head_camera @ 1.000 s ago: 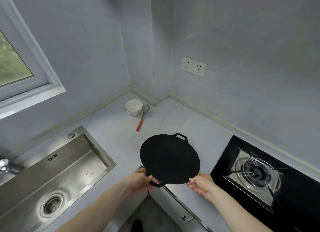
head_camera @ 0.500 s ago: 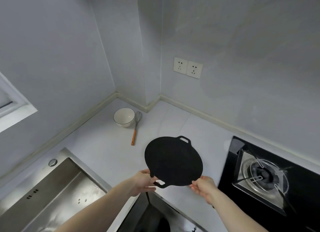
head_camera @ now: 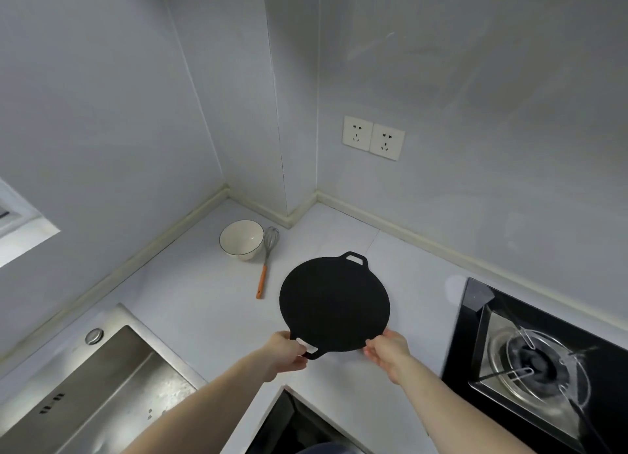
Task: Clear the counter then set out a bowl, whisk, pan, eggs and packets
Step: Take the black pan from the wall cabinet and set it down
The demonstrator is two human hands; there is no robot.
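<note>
**Pan going down; eggs and packets not yet out**

The counter (head_camera: 190, 294) carries only task things, so the clearing part looks done. Three of the five kinds are here: pan, bowl and whisk. No eggs and no packets show anywhere in view, so by my reading roughly the second half of the setting-out is left.

Counted, largest first:

- One pan (head_camera: 334, 304), flat, black and round, with two loop handles. It sits low over the middle of the counter, between the sink (head_camera: 102, 385) and the gas hob (head_camera: 537, 362); whether it already rests on the surface I cannot tell. The left hand (head_camera: 283, 353) grips the near handle, fingers curled round it. The right hand (head_camera: 385, 350) pinches the near rim.
- One bowl (head_camera: 242, 239), white and upright, in the far corner of the counter near the wall.
- One whisk (head_camera: 266, 261), lying just beside the bowl on its right, wire head toward the corner, orange handle pointing to the counter's front edge.
- Eggs: none seen. Packets: none seen.
</note>
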